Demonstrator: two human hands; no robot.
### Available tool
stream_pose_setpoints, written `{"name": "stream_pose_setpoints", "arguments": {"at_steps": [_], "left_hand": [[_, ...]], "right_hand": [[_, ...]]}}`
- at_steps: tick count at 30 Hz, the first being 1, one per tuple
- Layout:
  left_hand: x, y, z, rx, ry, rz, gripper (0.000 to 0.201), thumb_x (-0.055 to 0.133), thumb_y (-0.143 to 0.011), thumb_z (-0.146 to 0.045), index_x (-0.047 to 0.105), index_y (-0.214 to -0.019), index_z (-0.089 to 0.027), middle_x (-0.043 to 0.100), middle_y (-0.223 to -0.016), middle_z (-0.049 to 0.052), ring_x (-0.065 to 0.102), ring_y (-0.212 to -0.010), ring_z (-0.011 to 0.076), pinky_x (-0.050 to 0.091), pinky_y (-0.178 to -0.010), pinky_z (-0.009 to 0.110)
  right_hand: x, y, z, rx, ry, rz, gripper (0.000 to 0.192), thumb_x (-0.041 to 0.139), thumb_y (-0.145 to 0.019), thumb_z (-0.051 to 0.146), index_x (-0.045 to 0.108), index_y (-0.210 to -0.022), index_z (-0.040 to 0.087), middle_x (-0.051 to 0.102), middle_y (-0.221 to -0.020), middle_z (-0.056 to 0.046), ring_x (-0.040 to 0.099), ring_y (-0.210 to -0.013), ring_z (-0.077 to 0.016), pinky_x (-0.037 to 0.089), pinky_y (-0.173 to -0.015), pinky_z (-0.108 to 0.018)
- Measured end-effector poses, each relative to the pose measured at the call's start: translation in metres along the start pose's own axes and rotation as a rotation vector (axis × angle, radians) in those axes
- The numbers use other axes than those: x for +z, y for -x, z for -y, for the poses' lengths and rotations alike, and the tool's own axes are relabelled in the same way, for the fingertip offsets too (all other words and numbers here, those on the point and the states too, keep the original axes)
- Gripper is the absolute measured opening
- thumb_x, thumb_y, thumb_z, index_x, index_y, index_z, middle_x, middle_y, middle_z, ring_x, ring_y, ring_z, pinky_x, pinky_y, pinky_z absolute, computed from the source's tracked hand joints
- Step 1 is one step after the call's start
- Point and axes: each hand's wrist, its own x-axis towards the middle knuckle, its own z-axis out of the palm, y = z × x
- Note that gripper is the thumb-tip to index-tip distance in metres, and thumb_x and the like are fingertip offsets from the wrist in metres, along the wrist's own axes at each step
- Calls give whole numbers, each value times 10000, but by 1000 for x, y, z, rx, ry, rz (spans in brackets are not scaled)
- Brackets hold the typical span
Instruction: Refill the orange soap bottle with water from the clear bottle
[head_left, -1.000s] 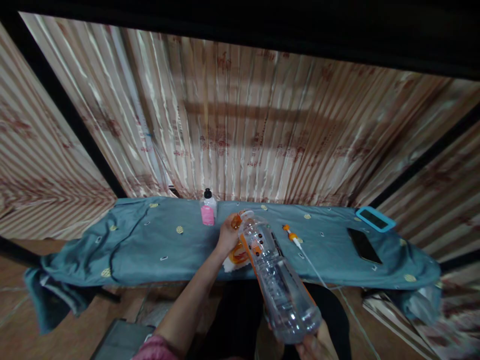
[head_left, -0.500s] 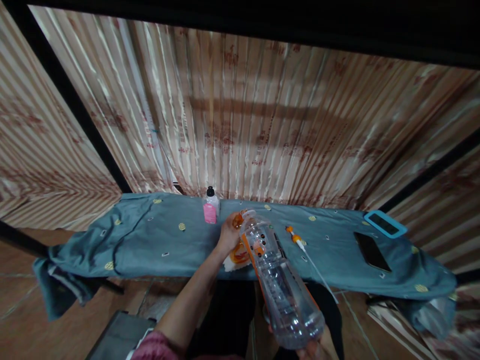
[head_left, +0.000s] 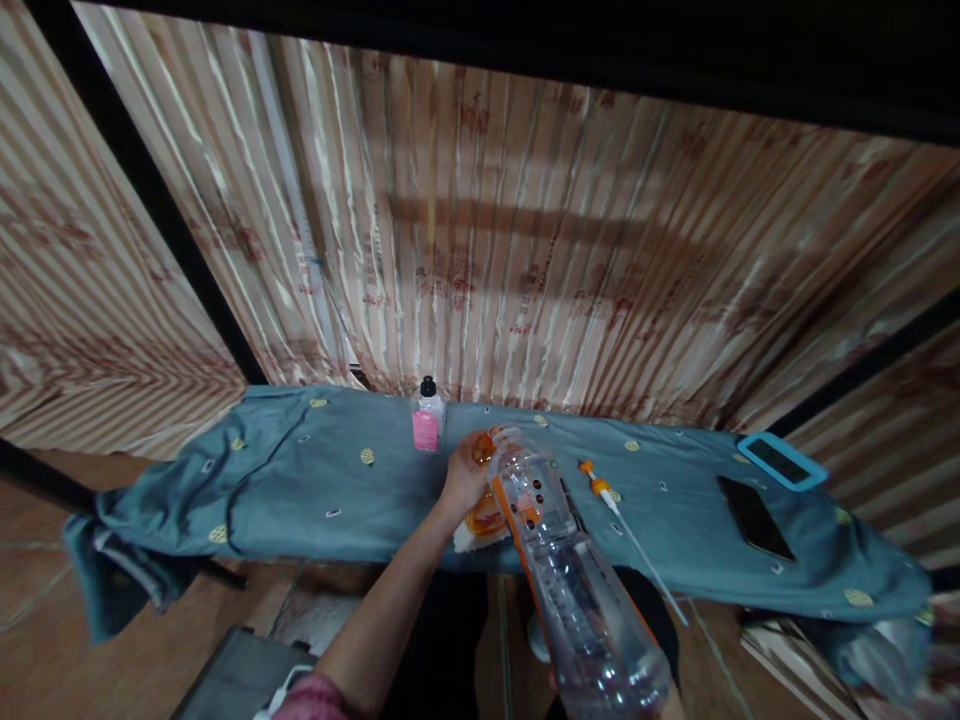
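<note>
The big bottle (head_left: 577, 590) is clear, glossy plastic; the small bottle (head_left: 427, 428) looks plastic too. The cloth (head_left: 289, 490) is matt and creased, the curtain (head_left: 495, 230) pleated with a satiny sheen, the phone (head_left: 754, 517) smooth.

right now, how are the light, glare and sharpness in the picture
Head view: dim overall, pale streaks of sheen on the shiny beige striped curtain; head view: small glints on the large clear plastic bottle; head view: soft detail, lettering on the small clear bottle with a pink label unreadable.
</note>
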Motion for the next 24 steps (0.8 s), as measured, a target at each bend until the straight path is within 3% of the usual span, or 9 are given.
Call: {"name": "stream_pose_setpoints", "arguments": {"at_steps": [3,5,8,15,21,24], "left_hand": [[0,1,1,-7,5,4,267,655,-767,-376,650,-923,-160,711,-937,64,652,-836,189,500,-784,302],[0,2,1,-7,3,2,260,665,-761,-369,647,-915,-159,708,-932,67,649,-843,192,502,-792,306],[0,2,1,-9,-13,-8,240,666,-760,-368,645,-886,-164,696,-928,64,645,-857,195,504,-809,312],[1,3,-1,-17,42,29,249,661,-767,-359,626,-942,-185,704,-898,36,652,-785,170,512,-786,294],[1,4,0,-22,49,20,257,668,-758,-353,625,-940,-177,710,-855,36,657,-760,173,524,-803,311],[2,3,1,-20,52,23,253,660,-761,-360,621,-926,-172,707,-843,39,655,-754,174,523,-808,317]], "right_hand": [[-4,-39,10,49,50,4,381,620,-898,403,581,-1240,241,592,-1283,-93,574,-1136,-289,504,-917,-509],[-5,-62,13,84,80,11,388,689,-843,387,606,-1218,326,616,-1268,-67,546,-1175,-313,511,-908,-502],[-6,-80,12,92,100,8,351,672,-858,381,613,-1199,320,598,-1294,-63,542,-1178,-303,511,-911,-487],[-7,-58,4,70,104,8,326,613,-912,359,582,-1212,237,579,-1279,-91,574,-1122,-279,519,-890,-481],[3,-61,3,32,93,7,325,627,-889,410,608,-1191,291,611,-1239,-73,579,-1113,-285,537,-868,-457],[9,-44,7,-9,76,1,380,654,-874,398,582,-1231,288,623,-1202,-78,586,-1106,-294,536,-863,-471]]}}
